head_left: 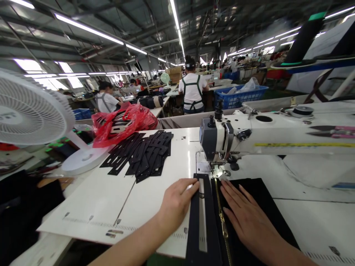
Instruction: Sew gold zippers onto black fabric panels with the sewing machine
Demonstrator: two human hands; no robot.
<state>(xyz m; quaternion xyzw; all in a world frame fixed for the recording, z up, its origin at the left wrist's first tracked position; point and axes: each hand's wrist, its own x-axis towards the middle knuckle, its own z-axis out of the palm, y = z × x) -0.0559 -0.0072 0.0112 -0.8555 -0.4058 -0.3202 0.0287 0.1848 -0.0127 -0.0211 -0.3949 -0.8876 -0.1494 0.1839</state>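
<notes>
My left hand [179,201] pinches the top left edge of a dark slotted strip [194,225], its fingers curled at the slot's upper end. My right hand [245,212] lies flat with fingers stretched out on black fabric [262,192], just right of a gold zipper [222,218] whose pull hangs toward me. The strip runs alongside the zipper, on its left. Right beyond the fingertips is the presser foot [217,170] of a white sewing machine [266,136]. The needle is too small to make out.
Dark slotted strips [149,153] are piled on the white table [111,199], by a red plastic bag [122,122]. A white fan [30,111] stands left. Scissors [332,132] lie on the machine. Ahead are a person in an apron [192,90] and a blue basket [240,96].
</notes>
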